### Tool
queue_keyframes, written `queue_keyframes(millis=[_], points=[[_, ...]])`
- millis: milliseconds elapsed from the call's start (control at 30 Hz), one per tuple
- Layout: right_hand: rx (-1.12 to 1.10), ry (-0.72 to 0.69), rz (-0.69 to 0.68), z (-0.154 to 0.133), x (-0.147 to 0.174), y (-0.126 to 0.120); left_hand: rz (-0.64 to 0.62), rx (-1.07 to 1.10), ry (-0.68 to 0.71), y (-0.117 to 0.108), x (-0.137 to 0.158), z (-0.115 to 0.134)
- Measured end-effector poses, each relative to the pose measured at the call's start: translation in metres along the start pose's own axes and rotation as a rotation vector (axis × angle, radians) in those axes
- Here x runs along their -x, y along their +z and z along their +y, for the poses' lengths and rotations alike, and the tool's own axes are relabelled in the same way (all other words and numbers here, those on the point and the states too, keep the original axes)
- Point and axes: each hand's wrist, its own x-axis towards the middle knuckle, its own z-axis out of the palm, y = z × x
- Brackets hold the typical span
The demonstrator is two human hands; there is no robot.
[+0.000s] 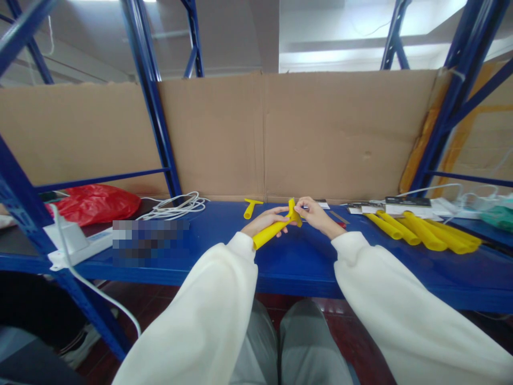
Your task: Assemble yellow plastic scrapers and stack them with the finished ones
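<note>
My left hand (269,220) is wrapped round a yellow T-shaped handle (270,234), a thick tube with a crosspiece at its far end. The tube's near end points down and left toward me. At the crosspiece, the fingers of my right hand (312,213) are pinched together against its edge; whether something small sits between them I cannot make out. Another yellow T-shaped piece (250,208) lies farther back on the blue tabletop (224,251), left of my hands. Just right of my right wrist is a thin blade-like tool (340,219) with some red on it, partly hidden.
Several yellow tubes (425,232) lie side by side at the right, by small dark-and-white boxes (407,204). At the left are a white power strip (86,248), a coiled white cable (180,206) and a red plastic bag (98,206). Cardboard (340,133) walls the back between blue posts (150,96).
</note>
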Motion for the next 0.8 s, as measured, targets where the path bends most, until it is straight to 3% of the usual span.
queue_keyframes(millis=[800], points=[[-0.257,0.267,-0.001,-0.02,0.006,-0.004,-0.056,0.05,0.028,0.001,0.002,0.0]])
